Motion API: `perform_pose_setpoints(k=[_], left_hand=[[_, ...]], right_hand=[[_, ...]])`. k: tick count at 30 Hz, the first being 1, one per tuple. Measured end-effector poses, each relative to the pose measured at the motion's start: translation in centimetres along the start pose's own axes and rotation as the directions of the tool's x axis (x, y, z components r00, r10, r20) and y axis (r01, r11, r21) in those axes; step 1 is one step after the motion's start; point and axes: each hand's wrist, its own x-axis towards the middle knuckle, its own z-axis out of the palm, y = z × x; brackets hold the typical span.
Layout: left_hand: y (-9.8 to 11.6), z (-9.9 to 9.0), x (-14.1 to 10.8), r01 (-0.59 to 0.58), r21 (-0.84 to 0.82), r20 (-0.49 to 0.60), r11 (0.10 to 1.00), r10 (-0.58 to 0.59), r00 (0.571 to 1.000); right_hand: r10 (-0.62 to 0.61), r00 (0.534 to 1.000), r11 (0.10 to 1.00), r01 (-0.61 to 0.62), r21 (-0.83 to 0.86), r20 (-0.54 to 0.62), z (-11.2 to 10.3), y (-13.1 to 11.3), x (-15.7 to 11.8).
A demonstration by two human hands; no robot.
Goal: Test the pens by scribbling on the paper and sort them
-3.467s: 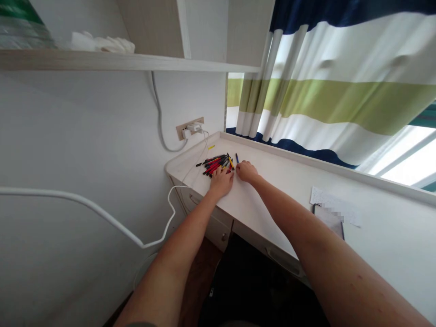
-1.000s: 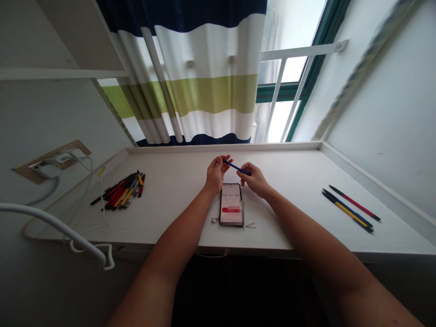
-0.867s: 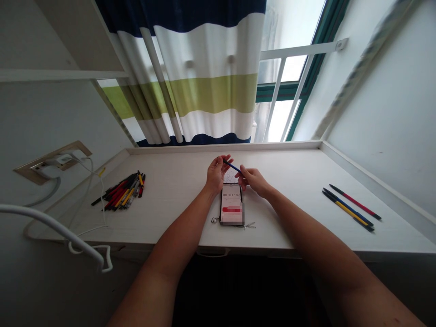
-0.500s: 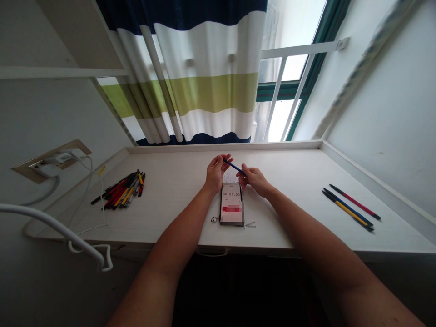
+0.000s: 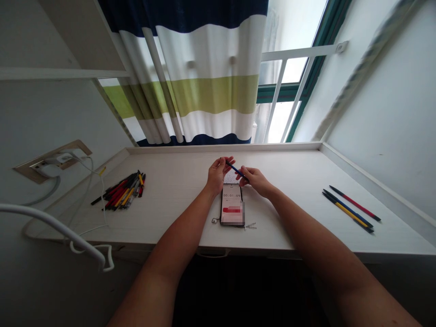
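Note:
A blue pen [image 5: 235, 170] slants between my two hands, above the far end of a phone. My left hand [image 5: 218, 174] pinches its dark upper-left end, with the other fingers spread behind. Fingers of my right hand [image 5: 254, 178] are closed round its lower-right end. Just below lies the phone [image 5: 232, 202], face up, with a timer on its screen. A sheet of speckled or scribbled paper [image 5: 231, 177] shows partly beneath my hands, beyond the phone.
To the left lies a heap of pens [image 5: 124, 190] in black, red, yellow and grey. On the right rest a red pen [image 5: 356, 203], a blue pen [image 5: 352, 210] and a yellow pen [image 5: 347, 212]. White cables [image 5: 102, 195] hang from the wall socket [image 5: 51, 160].
Both hands and the pen sit slightly lower and farther right in the picture. My right hand's fingers have shifted a little on the pen.

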Motion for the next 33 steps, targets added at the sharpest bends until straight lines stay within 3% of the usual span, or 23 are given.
perform_pose_setpoints(k=[2,7,11,18,27,33], left_hand=[[-0.1,0.0,-0.1,0.008,0.003,0.013,1.0,-0.008,1.0],[-0.3,0.0,-0.2,0.015,0.035,0.001,0.999,-0.015,1.0],[-0.1,-0.1,-0.1,0.01,0.047,-0.009,0.999,-0.009,1.0],[0.8,-1.6,1.0,-0.028,0.175,-0.217,0.984,0.066,0.974],[1.7,-2.9,1.4,0.007,0.175,-0.313,0.984,0.049,0.949],[1.7,-3.3,1.6,0.034,0.189,-0.279,0.981,0.02,0.96]], right_hand=[[-0.004,1.0,1.0,0.004,-0.025,0.019,-0.1,0.0,0.0],[-0.073,0.996,0.997,0.073,0.01,-0.056,-0.1,-0.1,-0.2],[-0.029,0.999,0.995,0.027,-0.1,-0.017,-0.1,-0.2,-0.2],[-0.097,0.994,0.962,0.081,-0.261,-0.05,-1.2,0.1,0.1],[-0.137,0.99,0.912,0.113,-0.395,-0.032,-2.4,0.8,0.3],[-0.17,0.983,0.875,0.118,-0.47,-0.068,-3.2,1.2,0.5]])
